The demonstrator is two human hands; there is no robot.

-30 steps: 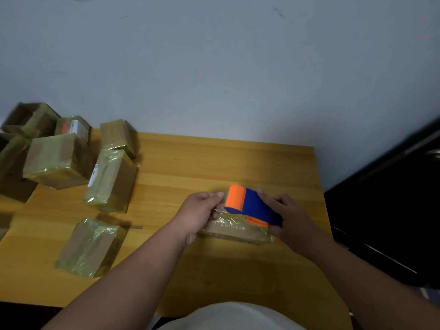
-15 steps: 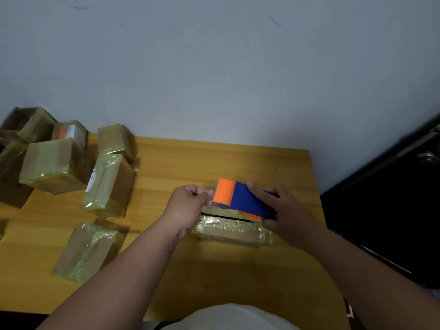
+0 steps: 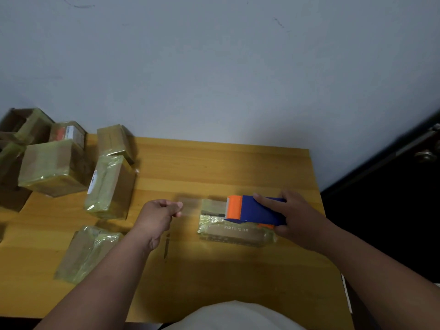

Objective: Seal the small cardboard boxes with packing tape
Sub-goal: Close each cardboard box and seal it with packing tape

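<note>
A small flat cardboard box (image 3: 234, 231), wrapped in glossy clear tape, lies on the wooden table (image 3: 214, 167) in front of me. My right hand (image 3: 300, 217) grips a blue and orange tape dispenser (image 3: 252, 209) that sits on the box's top. A strip of clear tape (image 3: 200, 206) stretches left from the dispenser's toothed edge. My left hand (image 3: 157, 216) pinches the free end of that strip, well left of the box. The strip looks blurred.
Several taped cardboard boxes (image 3: 110, 186) crowd the table's left side, one near the front left (image 3: 87, 253). A blank wall rises behind the table. A dark door with a handle (image 3: 426, 154) stands to the right.
My left hand has moved left, away from the box, drawing a strip of tape out of the dispenser. The dispenser and my right hand stay on the box.
</note>
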